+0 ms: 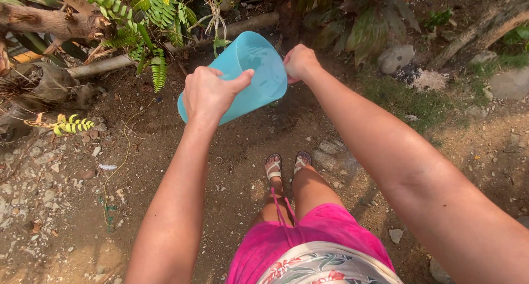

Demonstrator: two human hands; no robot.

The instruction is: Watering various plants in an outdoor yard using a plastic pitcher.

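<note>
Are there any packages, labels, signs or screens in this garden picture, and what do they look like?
None show. The only made container is a plain light-blue plastic pitcher, tilted and held in both hands, left hand on its side and right hand at its rim, over bare soil before ferns.

Sunlit dirt ground (66,207) bordered by ferns (160,8) and stones (395,57).

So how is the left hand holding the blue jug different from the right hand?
The left hand wraps the side of the blue jug, thumb hooked over the rim; the right hand is a closed fist at the far edge. The left sits nearer the jug's base, the right by its mouth. Both grip the tilted jug.
</note>
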